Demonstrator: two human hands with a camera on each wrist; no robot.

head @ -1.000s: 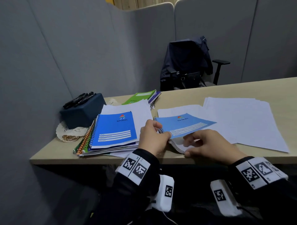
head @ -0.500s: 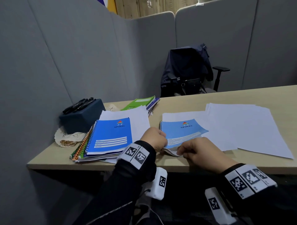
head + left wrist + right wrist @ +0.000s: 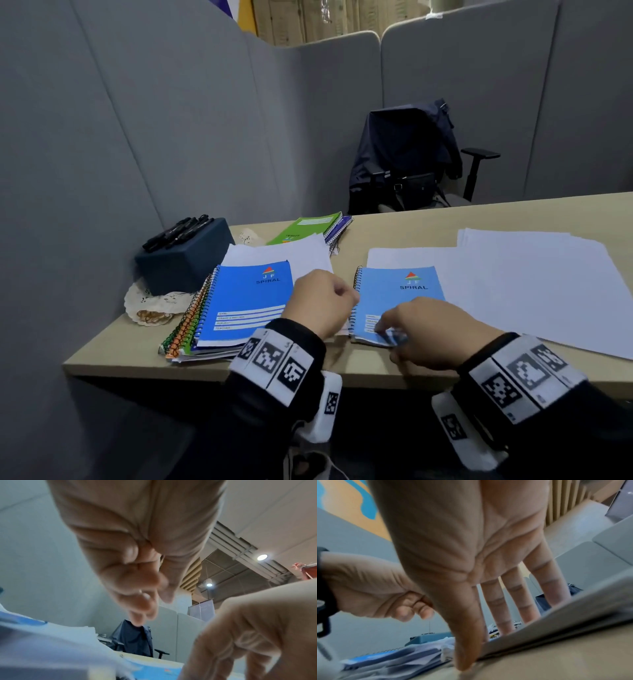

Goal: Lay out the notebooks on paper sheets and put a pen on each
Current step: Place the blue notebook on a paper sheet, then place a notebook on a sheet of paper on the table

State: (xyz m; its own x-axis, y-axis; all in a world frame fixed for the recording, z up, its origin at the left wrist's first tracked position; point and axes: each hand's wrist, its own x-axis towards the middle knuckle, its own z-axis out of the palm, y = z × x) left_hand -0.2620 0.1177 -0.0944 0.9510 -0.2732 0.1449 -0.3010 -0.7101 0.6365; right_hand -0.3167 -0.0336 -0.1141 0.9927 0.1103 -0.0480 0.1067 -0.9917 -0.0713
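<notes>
Under the right hand's fingers (image 3: 513,601) lies the light-blue notebook (image 3: 399,294).

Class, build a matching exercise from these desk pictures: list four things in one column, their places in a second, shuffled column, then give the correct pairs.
Things
1. black pens
2. light blue spiral notebook
3. green spiral notebook
4. dark jacket

Places
A. draped over the office chair behind the desk
B. on a white paper sheet, under the right hand
C. on top of the dark blue box
D. at the desk's far edge, partly under white paper

Pairs: 1-C, 2-B, 3-D, 4-A
</notes>
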